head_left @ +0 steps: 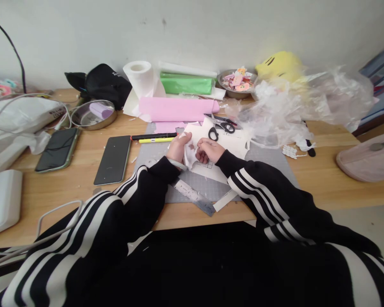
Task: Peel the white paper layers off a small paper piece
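Above the grey cutting mat (259,170), my left hand (177,149) is closed on a crumpled white piece (190,155), paper or tissue, with dark smudges. My right hand (209,150) is curled beside it, fingertips pinched together close to the white piece's right edge; what they hold, if anything, is hidden. Beneath both hands lie white paper sheets (235,147) with drawn lines. Black-handled scissors (222,128) rest on the sheets just beyond my right hand. A metal ruler (193,196) lies slanted on the mat nearer my body.
Left of the mat are two phones (113,160), a black marker and a yellow marker (156,140). Behind stand a white paper roll (141,79), a pink roll (179,109) and a bowl of small pink pieces (238,91). Clear plastic bags (275,113) spread at right.
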The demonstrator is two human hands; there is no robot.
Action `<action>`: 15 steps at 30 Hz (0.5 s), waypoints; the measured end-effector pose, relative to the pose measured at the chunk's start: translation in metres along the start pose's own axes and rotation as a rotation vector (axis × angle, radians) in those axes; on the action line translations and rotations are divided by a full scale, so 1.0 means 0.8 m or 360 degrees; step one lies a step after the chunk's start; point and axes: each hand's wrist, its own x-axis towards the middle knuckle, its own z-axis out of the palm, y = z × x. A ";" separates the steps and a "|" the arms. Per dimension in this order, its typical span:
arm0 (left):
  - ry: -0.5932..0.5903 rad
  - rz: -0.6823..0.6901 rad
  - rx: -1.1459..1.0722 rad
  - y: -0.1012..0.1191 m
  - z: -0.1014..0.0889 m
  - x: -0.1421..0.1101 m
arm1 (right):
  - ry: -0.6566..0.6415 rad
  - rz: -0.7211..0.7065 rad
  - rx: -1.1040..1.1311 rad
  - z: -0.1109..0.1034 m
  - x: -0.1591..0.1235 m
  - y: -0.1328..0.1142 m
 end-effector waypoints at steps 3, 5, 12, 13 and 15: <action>-0.0035 -0.0088 -0.0027 0.002 -0.001 0.002 | 0.0028 0.0000 0.0002 0.000 0.000 0.000; -0.0074 -0.0109 0.0019 0.002 -0.001 0.000 | 0.0053 0.0010 -0.0003 0.000 0.001 0.000; -0.0087 -0.0101 0.0073 0.001 0.000 -0.002 | 0.0028 0.0019 -0.0027 0.000 -0.001 -0.001; -0.0079 -0.0103 0.0063 0.001 0.000 -0.001 | 0.0011 0.0015 -0.0024 0.000 -0.001 -0.001; -0.0070 -0.0107 0.0050 0.000 -0.001 0.000 | -0.0003 0.0012 -0.0018 -0.001 -0.001 -0.001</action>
